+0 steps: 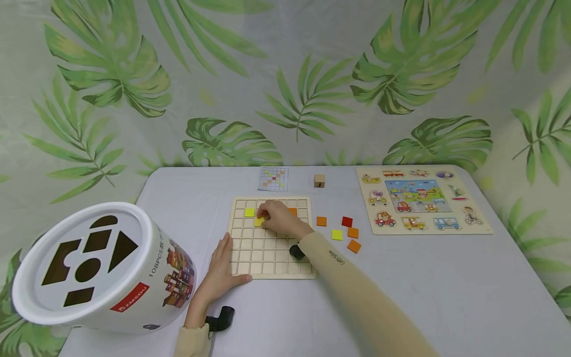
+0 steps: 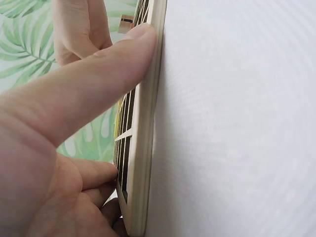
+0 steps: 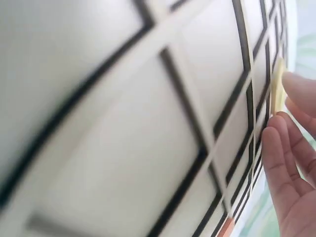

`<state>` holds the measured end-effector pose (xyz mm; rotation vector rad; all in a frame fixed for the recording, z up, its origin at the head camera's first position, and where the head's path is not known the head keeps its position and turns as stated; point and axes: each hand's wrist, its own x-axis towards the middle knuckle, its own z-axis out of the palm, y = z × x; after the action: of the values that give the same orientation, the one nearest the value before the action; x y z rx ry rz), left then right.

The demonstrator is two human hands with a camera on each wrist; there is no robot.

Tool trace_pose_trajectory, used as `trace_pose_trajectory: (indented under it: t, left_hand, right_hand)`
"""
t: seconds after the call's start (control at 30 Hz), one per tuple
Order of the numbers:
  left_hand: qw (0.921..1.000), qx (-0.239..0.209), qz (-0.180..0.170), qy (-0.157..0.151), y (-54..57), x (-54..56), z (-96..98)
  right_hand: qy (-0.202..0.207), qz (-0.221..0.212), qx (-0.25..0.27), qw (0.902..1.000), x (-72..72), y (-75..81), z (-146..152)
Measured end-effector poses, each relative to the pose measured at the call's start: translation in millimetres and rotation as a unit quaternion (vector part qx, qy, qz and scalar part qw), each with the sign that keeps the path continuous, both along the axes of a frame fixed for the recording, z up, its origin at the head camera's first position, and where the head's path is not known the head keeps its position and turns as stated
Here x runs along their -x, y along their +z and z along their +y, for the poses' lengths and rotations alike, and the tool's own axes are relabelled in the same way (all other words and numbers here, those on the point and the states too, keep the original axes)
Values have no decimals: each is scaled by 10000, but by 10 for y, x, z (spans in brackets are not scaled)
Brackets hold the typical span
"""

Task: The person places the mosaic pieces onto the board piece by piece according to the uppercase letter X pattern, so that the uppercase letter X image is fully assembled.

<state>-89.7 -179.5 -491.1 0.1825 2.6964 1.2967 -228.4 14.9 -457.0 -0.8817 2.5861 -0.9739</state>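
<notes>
A wooden grid board [image 1: 263, 255] lies on the table in the head view. My left hand [image 1: 219, 273] rests at its near left corner, fingers extended along the left side and thumb on the front edge. In the left wrist view that thumb [image 2: 106, 81] lies across the board's rim. My right hand [image 1: 282, 218] reaches over the upper part of the grid and pinches a yellow square tile [image 3: 278, 88] by its edges, close over a cell. Up and left of it a yellow-green tile [image 1: 249, 212] sits in a cell. An orange tile [image 1: 292, 211] shows partly behind the right hand.
Right of the board lie loose tiles: a red one [image 1: 347, 221], a yellow one [image 1: 336, 235] and several orange ones. Behind stand a pattern card [image 1: 273, 178] and a wooden cube [image 1: 319, 181]. A picture puzzle [image 1: 424, 228] lies right; a large white bucket [image 1: 147, 297] stands left.
</notes>
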Motion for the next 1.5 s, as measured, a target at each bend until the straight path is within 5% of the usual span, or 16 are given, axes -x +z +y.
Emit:
trace_pose_trajectory:
  t: [0.3,0.63,1.1,1.5]
  left_hand:
    - [10000,-69,-10,46,5,1,21]
    - [10000,-2,4,75,24,-3,8]
    - [10000,-83,37,37,31,0,32]
    - [10000,-55,43,49,35,-15,34]
  right_hand:
    - [-622,-311,804,9943,-36,109,773]
    - [-1274,-440,472,9897,-86,-19,1561]
    - [-1020,-292,-90,9943,-100,-75,1505]
    - [-897,-239,513,9944,-68,60,1196]
